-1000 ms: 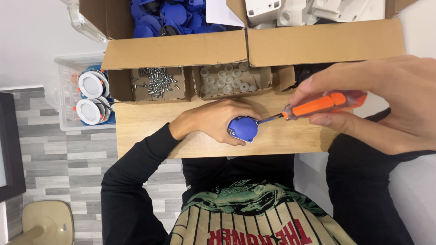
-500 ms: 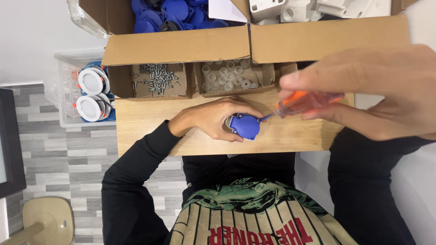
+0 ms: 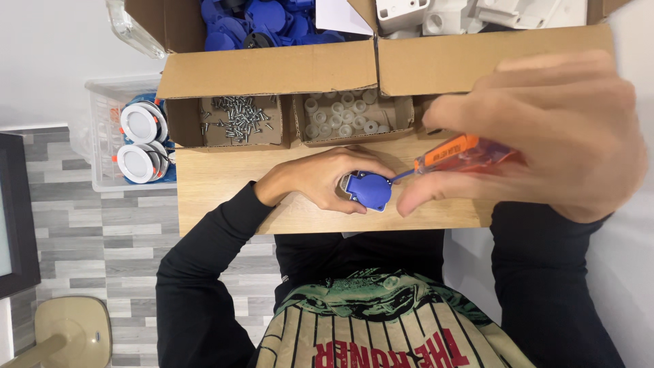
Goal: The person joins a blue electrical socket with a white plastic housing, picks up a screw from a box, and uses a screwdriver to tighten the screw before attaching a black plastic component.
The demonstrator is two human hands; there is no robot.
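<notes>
Your left hand is wrapped around one blue round socket part, pinning it on the wooden board, with the fingers curled over its back edge. Your right hand is clenched on one screwdriver with an orange and clear handle; its thin shaft runs left and its tip meets the right edge of the blue part.

Beyond the board stand two small open cardboard trays side by side: the left tray holds a loose heap of silver screws, too many to count, and the right tray holds small white round plugs, roughly a dozen and a half. Behind them a large cardboard box with two flaps folded toward you holds a pile of more blue parts on the left and white plastic housings on the right.

To the left, a clear plastic bin holds two round white lamp fittings stacked one above the other, each with orange clips
</notes>
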